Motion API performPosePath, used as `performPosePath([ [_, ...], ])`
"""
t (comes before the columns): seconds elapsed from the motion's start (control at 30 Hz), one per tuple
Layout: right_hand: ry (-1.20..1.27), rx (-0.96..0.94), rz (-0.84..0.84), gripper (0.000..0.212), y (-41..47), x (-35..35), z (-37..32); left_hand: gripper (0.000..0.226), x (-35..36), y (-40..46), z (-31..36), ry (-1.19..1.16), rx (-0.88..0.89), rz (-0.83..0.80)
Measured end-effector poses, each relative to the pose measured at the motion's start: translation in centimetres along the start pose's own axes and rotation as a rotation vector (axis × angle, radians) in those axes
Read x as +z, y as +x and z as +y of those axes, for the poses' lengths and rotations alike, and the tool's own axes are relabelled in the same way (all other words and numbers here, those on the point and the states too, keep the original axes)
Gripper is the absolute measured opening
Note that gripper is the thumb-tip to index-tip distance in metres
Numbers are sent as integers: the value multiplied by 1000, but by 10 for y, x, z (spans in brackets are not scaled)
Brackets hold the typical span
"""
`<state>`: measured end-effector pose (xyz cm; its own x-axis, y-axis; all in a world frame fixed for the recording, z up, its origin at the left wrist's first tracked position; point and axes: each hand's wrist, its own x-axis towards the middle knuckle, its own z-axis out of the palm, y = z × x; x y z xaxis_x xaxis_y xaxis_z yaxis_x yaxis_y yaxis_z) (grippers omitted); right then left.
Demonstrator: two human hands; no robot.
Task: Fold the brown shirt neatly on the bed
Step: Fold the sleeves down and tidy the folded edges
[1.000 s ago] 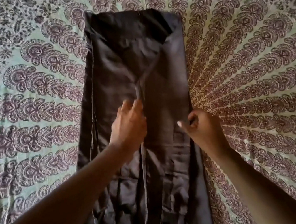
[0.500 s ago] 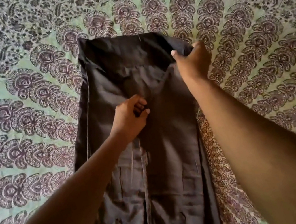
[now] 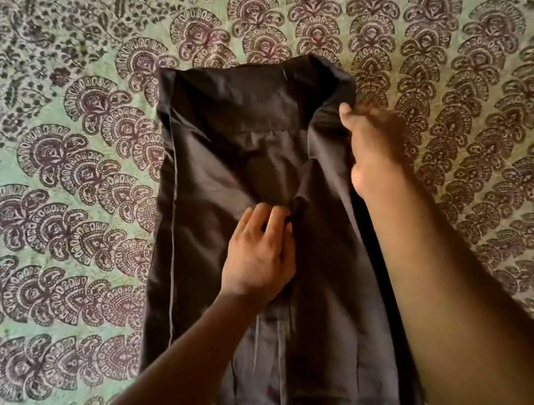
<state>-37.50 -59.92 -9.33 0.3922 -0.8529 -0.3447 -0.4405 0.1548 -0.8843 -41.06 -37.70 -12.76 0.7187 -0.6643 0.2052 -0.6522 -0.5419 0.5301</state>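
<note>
Since the earlier views, the right hand (image 3: 370,148) has travelled from the shirt's mid-length side edge to its far right corner and has now drawn back a little toward the person, taking cloth with it. It looks blurred, so the motion seems not yet finished. Its thumb lies on top of the fabric and the fingers curl under the edge, gripping the brown shirt (image 3: 221,181) at the fold just beyond the hand.

Meanwhile the left hand (image 3: 260,250) has kept roughly the same spot along the centre seam. Where its fingers were bunched 0.5 s ago, they now lie looser – lightly bent and touching the cloth, with the fingertips gathered at a small pucker. Whether they pinch that pucker or only press on it I cannot tell.

The shirt lies on the patterned bedspread (image 3: 50,200) as 1 long narrow strip, both side panels already turned inward. Its far end sits beyond both hands, and its near end runs out of view under the forearms.

My reading is that the lengthwise narrowing is done and the right hand is tidying the collar-end corner – squaring that side while the left hand anchors the middle. The crosswise folds remain to be made, so the task seems about half done. A pull on the corner could drag the strip askew unless the centre stays held down.
</note>
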Motion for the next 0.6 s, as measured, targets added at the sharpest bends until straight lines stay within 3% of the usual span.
performPosePath([
  [0.07, 27, -34, 45, 8, 2, 4, 6, 17, 0, 0, -1, 3, 5, 1],
  [0.17, -63, -140, 125, 15, 12, 5, 6, 17, 0, 0, -1, 9, 1, -4],
  [0.37, -340, -239, 55, 25, 25, 3, 2, 16, 0, 1, 0, 33, 17, -8],
  [0.5, -559, -463, 11, 46, 3, -7, -4, 17, -2, 2, 0, 36, 31, -14],
  [0.6, -762, -720, 102, 52, -31, -20, 18, 15, -3, 2, 2, 34, 36, -13],
])
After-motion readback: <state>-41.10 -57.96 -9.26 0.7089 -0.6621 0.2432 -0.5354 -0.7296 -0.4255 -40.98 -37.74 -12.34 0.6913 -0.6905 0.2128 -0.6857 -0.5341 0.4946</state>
